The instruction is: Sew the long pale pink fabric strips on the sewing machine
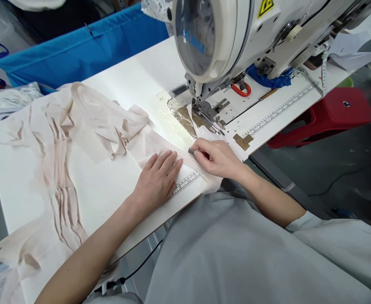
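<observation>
My left hand [158,177] lies flat with fingers out on a pale pink piece of fabric [155,141] near the table's front edge. Just right of it, my right hand [215,156] is closed round a small dark flat tool [191,151]. Only the tool's tip shows, so its kind is unclear. The tip is at the fabric, which runs on under the right hand and over the front edge. Behind the right hand stands the sewing machine [217,38], its presser foot [201,107] over a white scrap.
Gathered pink fabric strips [65,190] cover the table's left side. A printed ruler [185,182] runs along the front edge. Red-handled scissors [242,89] and a blue cloth [270,78] lie beneath the machine arm. A red stool [337,114] stands at right, a blue cloth bin [87,46] behind.
</observation>
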